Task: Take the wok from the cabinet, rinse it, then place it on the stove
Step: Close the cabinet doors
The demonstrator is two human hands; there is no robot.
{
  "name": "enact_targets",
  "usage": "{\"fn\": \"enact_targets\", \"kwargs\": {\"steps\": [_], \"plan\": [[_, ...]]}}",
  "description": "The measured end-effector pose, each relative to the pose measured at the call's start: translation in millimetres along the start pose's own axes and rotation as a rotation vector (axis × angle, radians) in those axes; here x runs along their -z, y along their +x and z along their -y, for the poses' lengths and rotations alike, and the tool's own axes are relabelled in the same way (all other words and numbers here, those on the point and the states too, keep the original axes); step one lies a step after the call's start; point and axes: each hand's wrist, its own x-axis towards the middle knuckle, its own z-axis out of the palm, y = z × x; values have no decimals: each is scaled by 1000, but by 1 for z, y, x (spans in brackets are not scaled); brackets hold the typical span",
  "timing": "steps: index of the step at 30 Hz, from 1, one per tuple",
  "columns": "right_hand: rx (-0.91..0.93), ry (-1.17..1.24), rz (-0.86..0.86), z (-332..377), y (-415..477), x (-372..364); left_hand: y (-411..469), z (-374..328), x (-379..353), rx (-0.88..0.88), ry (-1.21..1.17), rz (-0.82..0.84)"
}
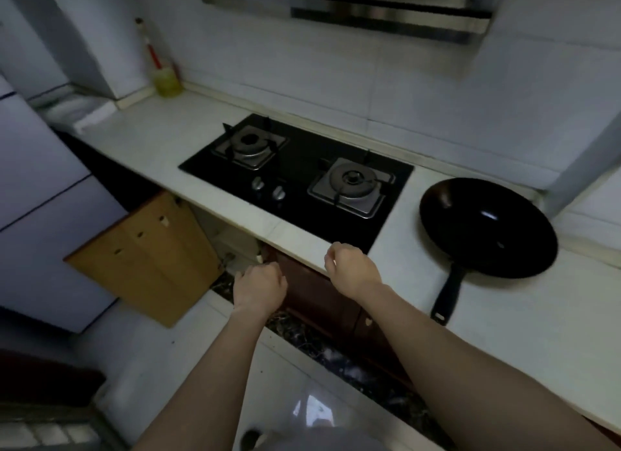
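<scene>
The wok (487,228) lies on the surface (504,319), well right of the right fingers (331,259); probably heavy, stiff, slick when wet; best taken by its handle (448,292); right fingers curl on nothing; the left hand (258,284) hides its fingers, so I cannot tell their state; the cabinet (235,249) beyond is dim.
</scene>
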Motion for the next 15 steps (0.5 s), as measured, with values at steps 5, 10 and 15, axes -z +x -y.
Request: {"fn": "enact_targets", "kwargs": {"steps": [5, 10, 15], "plan": [[35, 3, 93, 82, 30, -44, 4, 99, 15, 127, -73, -30], [118, -43, 189, 171, 57, -99, 4, 205, 32, 278, -118, -3], [156, -36, 294, 243, 76, -149, 7, 289, 41, 380, -81, -26]]}}
